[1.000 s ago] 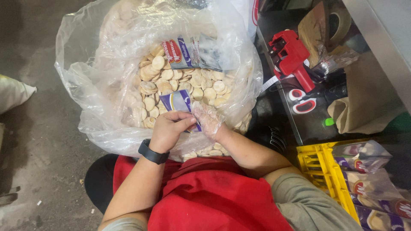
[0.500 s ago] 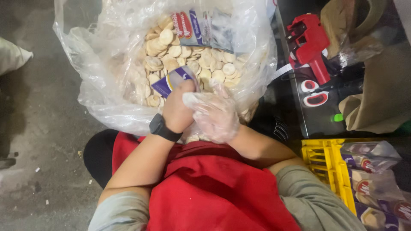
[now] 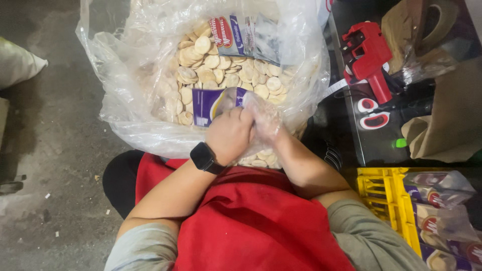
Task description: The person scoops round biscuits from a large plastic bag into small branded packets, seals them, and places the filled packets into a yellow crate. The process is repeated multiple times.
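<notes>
red label gun [image 3: 369, 56], yellow crate [image 3: 384, 195], brown bag [image 3: 444, 125]

Dim overhead light, glare on the clear plastic, edges softly blurred

A big bag of biscuits sits in the middle, with things all around it.

The biscuits [image 3: 226, 70] lie inside the plastic bag [image 3: 125, 100] at the top middle. Both hands meet at its lower edge. The label gun [image 3: 369, 52] lies upper right. The crate [image 3: 381, 195] of packets [image 3: 437, 200] sits lower right.
</notes>
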